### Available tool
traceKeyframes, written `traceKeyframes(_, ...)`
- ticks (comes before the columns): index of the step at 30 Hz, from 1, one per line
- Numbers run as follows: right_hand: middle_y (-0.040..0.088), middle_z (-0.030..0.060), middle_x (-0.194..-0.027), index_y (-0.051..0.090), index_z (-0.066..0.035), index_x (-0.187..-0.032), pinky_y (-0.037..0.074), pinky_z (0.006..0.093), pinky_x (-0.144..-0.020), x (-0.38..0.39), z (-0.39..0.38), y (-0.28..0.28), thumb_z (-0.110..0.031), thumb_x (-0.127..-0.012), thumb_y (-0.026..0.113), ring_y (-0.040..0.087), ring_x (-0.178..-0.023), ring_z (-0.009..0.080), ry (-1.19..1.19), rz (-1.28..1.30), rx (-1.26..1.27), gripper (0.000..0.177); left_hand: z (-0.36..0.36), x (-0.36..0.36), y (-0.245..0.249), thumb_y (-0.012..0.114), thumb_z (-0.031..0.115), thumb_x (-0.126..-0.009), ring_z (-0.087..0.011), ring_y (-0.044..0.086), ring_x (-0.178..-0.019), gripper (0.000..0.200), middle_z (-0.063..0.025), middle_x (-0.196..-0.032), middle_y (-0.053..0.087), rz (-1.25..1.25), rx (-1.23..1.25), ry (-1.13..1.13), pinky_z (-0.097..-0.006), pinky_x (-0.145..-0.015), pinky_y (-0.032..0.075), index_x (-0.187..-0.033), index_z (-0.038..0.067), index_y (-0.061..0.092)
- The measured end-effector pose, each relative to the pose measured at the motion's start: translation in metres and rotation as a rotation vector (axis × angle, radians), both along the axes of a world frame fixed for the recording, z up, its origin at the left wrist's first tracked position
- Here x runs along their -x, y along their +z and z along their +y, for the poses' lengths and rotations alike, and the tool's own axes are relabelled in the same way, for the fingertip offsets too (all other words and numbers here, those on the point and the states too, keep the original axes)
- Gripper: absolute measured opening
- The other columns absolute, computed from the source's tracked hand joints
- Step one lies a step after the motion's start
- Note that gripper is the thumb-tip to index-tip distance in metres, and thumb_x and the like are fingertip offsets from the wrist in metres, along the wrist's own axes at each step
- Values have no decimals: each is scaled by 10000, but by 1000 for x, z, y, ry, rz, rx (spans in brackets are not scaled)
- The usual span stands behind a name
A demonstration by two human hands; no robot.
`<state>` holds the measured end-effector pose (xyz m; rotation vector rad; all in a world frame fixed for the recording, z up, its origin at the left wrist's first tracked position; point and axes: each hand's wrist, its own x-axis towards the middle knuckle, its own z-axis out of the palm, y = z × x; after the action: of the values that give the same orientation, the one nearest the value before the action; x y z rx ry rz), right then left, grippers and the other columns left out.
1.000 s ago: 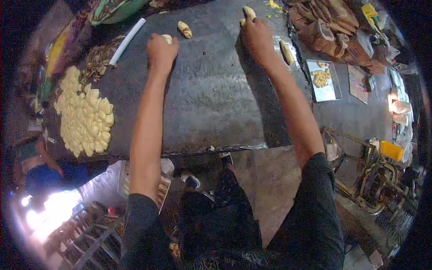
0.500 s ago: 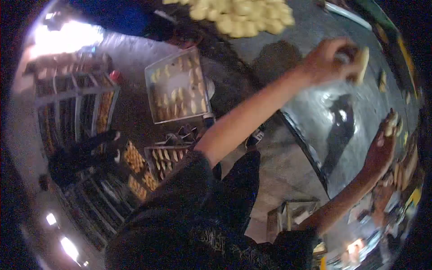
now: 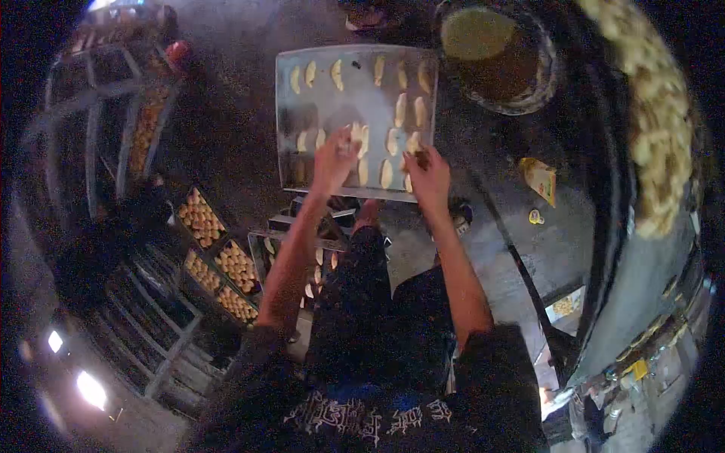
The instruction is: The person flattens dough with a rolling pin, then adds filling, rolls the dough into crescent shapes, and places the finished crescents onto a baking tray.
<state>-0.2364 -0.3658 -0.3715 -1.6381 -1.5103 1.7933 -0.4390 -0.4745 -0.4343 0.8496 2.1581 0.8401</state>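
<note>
A metal baking tray (image 3: 285, 113) carries several pale, elongated dough pieces, loosely lined up, with bare patches between them. My left hand (image 3: 337, 157) reaches over its front middle, fingers bent around a dough piece (image 3: 362, 137); motion blur softens the fingertips. Close by on the right, my right hand (image 3: 430, 175) is over the tray's front right part, thumb and fingers pinching another dough piece (image 3: 413, 142). More dough pieces (image 3: 387, 174) lie on the tray between the two hands.
A second tray (image 3: 260, 260) with dough pieces stands low by my legs. To the left are metal racks (image 3: 91, 151) and trays of round golden pieces (image 3: 202, 219). A large round basin (image 3: 545, 57) sits behind right. A worktop with a dough pile (image 3: 657, 143) runs along the right.
My view has swung left from the worktop to the tray. Both hands have moved from over the worktop to over the tray's dough pieces.
</note>
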Motion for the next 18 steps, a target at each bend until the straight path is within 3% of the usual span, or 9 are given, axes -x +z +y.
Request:
traceKeyframes(2,717,149,-988,630,-3,-1179,542,320,-768,48,-2,-80,-223,-879,741,690,-843,190,45,-170,-482,388,28,35,-9,705,252,-874,-270,721,-862,401,-171,-1013,721,179,-101,-69,-382,-772,555,-1191,22,620)
traceKeyframes(4,721,154,-943,634,-16,-1166,551,361,-737,92,11,-93,-228,-873,740,704,-845,238,22,-235,-326,376,44,61,-39,703,248,-872,-297,720,-861,386,-169,-989,725,75,-52,-51,-397,-763,553,-1180,27,627)
traceKeyframes(5,719,159,-928,635,-19,-1163,551,369,-734,109,14,-117,-229,-870,738,705,-840,248,3,-220,-328,375,51,75,-59,702,246,-872,-311,719,-861,378,-168,-978,727,21,-27,-41,-404,-759,552,-1174,30,631)
traceKeyframes(7,715,170,-897,637,-24,-1157,551,385,-729,132,17,-167,-231,-864,733,709,-829,269,-40,-181,-338,372,51,93,-146,705,233,-866,-318,718,-827,347,-171,-956,724,-126,-96,87,-405,-741,553,-1139,31,636)
traceKeyframes(9,710,176,-886,639,-13,-1143,549,390,-726,145,19,-191,-211,-853,729,706,-815,292,35,-283,-424,362,45,95,-167,707,223,-861,-331,714,-806,315,-175,-931,718,-109,-57,95,-410,-726,551,-1101,31,637)
traceKeyframes(11,706,177,-871,639,0,-1134,545,398,-715,155,19,-214,-192,-845,725,700,-788,312,81,-346,-542,357,59,99,-125,707,215,-857,-349,705,-798,284,-179,-904,711,57,87,-34,-419,-716,547,-1059,29,637)
traceKeyframes(14,699,171,-846,639,17,-1131,535,420,-710,161,11,-238,-173,-838,719,686,-769,332,111,-373,-665,358,56,105,-141,725,213,-840,-363,696,-816,286,-178,-879,701,52,-150,25,-434,-715,539,-1037,29,629)
traceKeyframes(18,680,183,-875,637,22,-1149,507,454,-787,167,23,-225,-178,-845,714,657,-873,350,175,-342,-583,372,53,110,-154,742,203,-823,-374,689,-823,311,-180,-872,695,134,-103,-48,-443,-711,535,-1057,36,624)
